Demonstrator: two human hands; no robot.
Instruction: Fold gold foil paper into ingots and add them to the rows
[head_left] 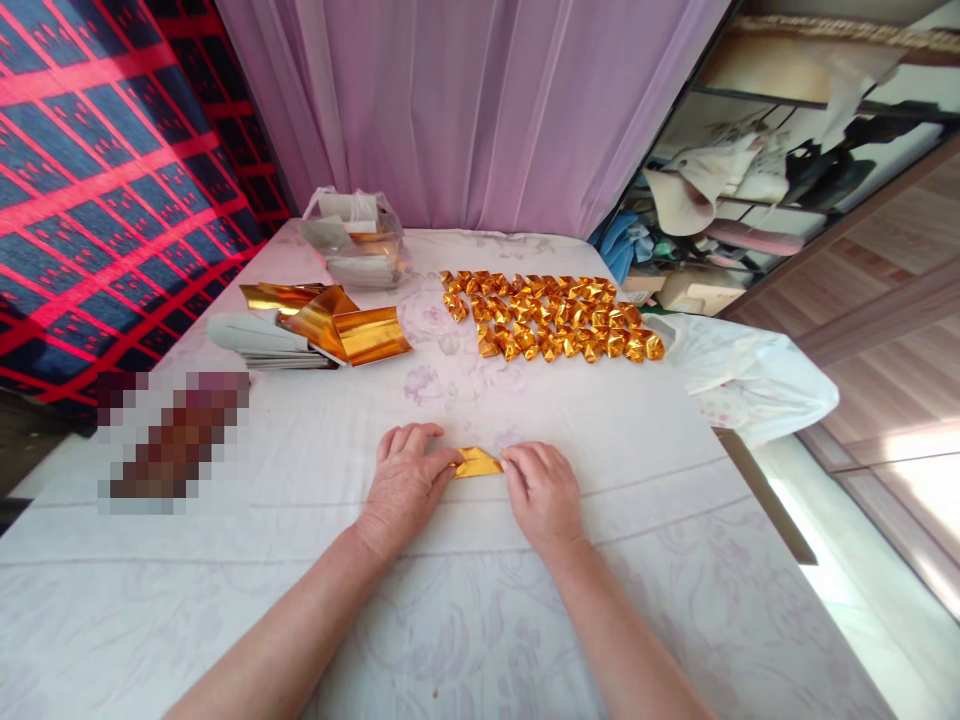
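- Covering almost the whole lower frame, a table with a white flowered cloth [465, 620] is the work surface; behind it, at the top centre, hangs a pale purple curtain [480, 110], and at the upper left a red and dark blue checked fabric [97, 170].
- At the upper right of the frame stand cluttered shelves [750, 170], and below them a white crumpled bag [750, 375] lies on the right edge of the table.
- Above the centre, many small folded gold pieces [551, 315] lie in close rows, well apart from the hands.
- Left of centre lies a pile of gold foil sheets [330, 330], and behind it a clear plastic bag [360, 240] with more paper.
- At the lower centre, the left hand [405, 480] and the right hand [544, 490] press on a small gold foil paper [476, 463] that lies flat on the cloth between them; both hands are palm down, and the fingertips pinch its two ends.
- To fold well, I think the fingertips should hold the edges matched and press the crease firmly against the cloth, because foil slips and keeps every wrong line.
- Nothing stands in the way near the hands; the soft cloth wrinkles may disturb a sharp crease.
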